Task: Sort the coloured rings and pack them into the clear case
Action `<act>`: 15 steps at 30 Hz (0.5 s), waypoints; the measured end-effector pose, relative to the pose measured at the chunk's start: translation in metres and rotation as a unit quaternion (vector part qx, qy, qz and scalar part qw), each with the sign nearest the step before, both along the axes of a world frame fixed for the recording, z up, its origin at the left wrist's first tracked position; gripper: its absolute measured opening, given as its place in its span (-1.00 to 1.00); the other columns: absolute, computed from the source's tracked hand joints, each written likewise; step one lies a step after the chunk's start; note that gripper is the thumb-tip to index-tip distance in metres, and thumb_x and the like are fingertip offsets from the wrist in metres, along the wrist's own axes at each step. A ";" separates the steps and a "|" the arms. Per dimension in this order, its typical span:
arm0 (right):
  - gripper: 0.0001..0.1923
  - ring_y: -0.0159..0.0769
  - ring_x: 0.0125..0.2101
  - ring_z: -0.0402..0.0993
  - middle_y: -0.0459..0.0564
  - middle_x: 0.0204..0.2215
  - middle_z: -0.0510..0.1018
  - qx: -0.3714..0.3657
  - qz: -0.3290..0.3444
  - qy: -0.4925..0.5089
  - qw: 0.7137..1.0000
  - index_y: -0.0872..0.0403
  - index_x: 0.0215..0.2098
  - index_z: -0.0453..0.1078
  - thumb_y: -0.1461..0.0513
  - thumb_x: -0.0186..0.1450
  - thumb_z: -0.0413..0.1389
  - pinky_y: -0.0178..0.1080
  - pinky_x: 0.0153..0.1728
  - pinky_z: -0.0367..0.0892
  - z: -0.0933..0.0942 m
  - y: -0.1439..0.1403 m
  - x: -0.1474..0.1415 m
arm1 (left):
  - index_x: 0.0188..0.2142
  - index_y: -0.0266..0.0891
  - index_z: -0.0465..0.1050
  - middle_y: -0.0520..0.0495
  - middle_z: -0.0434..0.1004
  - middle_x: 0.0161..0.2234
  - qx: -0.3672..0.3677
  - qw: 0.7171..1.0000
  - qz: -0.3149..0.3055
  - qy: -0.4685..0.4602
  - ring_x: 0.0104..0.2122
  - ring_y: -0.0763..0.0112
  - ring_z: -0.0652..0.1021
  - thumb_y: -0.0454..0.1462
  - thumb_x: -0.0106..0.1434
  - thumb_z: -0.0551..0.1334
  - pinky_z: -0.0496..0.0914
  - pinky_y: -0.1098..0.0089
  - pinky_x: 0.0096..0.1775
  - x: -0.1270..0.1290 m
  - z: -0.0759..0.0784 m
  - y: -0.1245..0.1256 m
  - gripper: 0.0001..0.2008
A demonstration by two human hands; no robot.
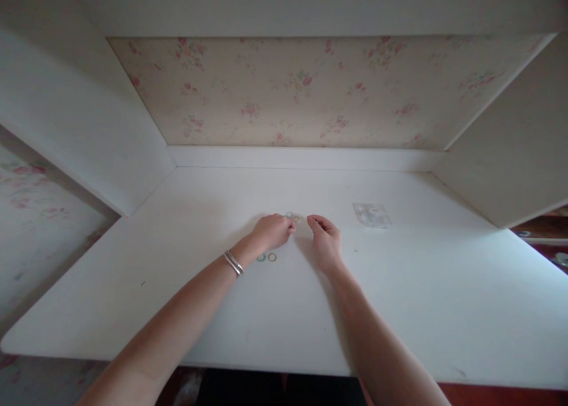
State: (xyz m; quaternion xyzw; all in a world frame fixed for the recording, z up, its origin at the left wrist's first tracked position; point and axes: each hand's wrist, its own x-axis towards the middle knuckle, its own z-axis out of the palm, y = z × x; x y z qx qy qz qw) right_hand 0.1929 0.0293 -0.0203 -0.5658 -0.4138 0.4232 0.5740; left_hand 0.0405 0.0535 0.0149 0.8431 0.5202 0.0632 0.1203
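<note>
My left hand [274,231] is closed in the middle of the white tabletop, fingers curled with the knuckles up; whatever it holds is hidden. A little to its right, my right hand [326,240] has thumb and forefinger pinched together, and anything between them is too small to make out. Just past the left fingertips lie a thin pale blue ring [289,214] and a yellowish ring [297,219], close together. Nearer to me, below the left wrist, a greenish ring [261,257] and a yellow ring [272,257] lie flat side by side.
A clear plastic packet [371,215] lies right of my right hand. The white tabletop [444,287] has raised panels at its left, back and right. A small dark thread-like piece [142,283] lies at left. A shelf with items [541,240] stands beyond the right edge.
</note>
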 end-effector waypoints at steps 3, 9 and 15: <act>-0.57 -0.43 -0.58 0.12 -0.11 -0.55 0.39 0.002 -0.001 0.000 1.000 0.13 -0.28 0.49 -0.04 0.10 0.14 -0.34 -0.56 0.04 0.000 0.000 -0.001 | -0.32 -0.14 0.54 -0.17 0.60 -0.30 -0.013 1.000 0.006 -0.016 -0.27 0.18 0.57 -0.21 0.26 0.11 0.36 0.30 -0.23 0.002 -0.002 0.000 -0.78; -0.56 -0.46 -0.61 0.05 -0.16 -0.60 0.33 0.001 0.005 0.022 1.000 0.13 -0.27 0.48 -0.04 0.08 0.16 -0.35 -0.59 -0.01 -0.001 0.002 0.001 | -0.23 -0.10 0.55 -0.08 0.61 -0.26 0.004 0.995 0.031 -0.091 -0.25 0.29 0.56 -0.16 0.29 0.09 0.35 0.37 -0.20 -0.005 0.003 -0.001 -0.75; -0.57 -0.47 -0.62 0.04 -0.16 -0.59 0.33 -0.001 0.011 0.027 1.000 0.12 -0.26 0.48 -0.04 0.09 0.16 -0.35 -0.58 0.01 -0.004 0.005 0.003 | -0.22 -0.10 0.55 -0.02 0.61 -0.27 0.010 0.990 0.030 -0.136 -0.31 0.37 0.55 -0.14 0.31 0.08 0.33 0.45 -0.28 -0.032 0.015 -0.027 -0.74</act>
